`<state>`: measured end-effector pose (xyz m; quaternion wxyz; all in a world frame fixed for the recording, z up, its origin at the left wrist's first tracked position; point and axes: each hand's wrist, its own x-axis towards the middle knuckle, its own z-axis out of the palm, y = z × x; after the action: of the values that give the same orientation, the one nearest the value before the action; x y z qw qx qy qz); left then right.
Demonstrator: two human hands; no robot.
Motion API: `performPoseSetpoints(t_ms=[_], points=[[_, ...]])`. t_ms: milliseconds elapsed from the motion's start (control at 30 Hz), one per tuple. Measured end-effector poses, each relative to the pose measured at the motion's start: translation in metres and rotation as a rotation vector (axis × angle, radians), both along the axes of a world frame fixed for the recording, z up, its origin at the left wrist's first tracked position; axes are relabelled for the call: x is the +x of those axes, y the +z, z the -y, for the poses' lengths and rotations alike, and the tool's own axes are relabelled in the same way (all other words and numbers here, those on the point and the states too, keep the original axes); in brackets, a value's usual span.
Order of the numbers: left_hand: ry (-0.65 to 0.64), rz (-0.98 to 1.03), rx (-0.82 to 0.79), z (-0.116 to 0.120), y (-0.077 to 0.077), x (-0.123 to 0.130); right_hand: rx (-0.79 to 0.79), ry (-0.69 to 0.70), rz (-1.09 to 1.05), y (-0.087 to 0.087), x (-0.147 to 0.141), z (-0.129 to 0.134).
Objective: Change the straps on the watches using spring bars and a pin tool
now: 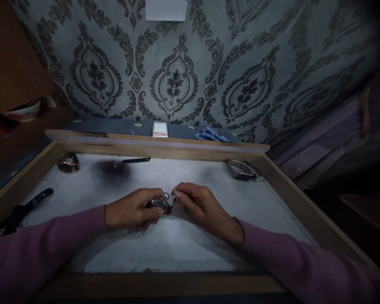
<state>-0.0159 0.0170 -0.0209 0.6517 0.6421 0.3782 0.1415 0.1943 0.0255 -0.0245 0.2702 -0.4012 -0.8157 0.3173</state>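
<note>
My left hand (137, 210) is closed around a round wristwatch (158, 203), its thumb and fingers at the edge of the case. The watch has a metal rim, and its face looks dark. Just right of it, my right hand (198, 201) is pinched, fingertips together. A thin, dark, slim piece (173, 200) shows below those fingertips; its kind is too small to tell. Between the hands, a small dark ring (166, 195) stands out beside the watch. Both hands are over the white surface (164, 249) of a wood-rimmed tray.
A rose-gold watch (68, 164) lies at the tray's back left, a black-strapped watch (25, 210) at the left. A black strip (135, 160) and a silver watch (240, 170) lie toward the back. Behind the raised wooden rim (183, 142) are a small box (160, 129) and a blue cloth (210, 134).
</note>
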Motion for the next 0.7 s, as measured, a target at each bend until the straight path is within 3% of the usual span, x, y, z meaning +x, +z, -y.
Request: performPoseSetpoints(t_ms=[233,700], points=[[0.028,-0.001,0.007,-0.001,0.0,0.0,-0.063,0.08,0.03,-0.004,0.001,0.01],[0.056,-0.013,-0.022,-0.001,0.003,0.002,0.098,0.103,0.172,0.0,0.004,0.014]])
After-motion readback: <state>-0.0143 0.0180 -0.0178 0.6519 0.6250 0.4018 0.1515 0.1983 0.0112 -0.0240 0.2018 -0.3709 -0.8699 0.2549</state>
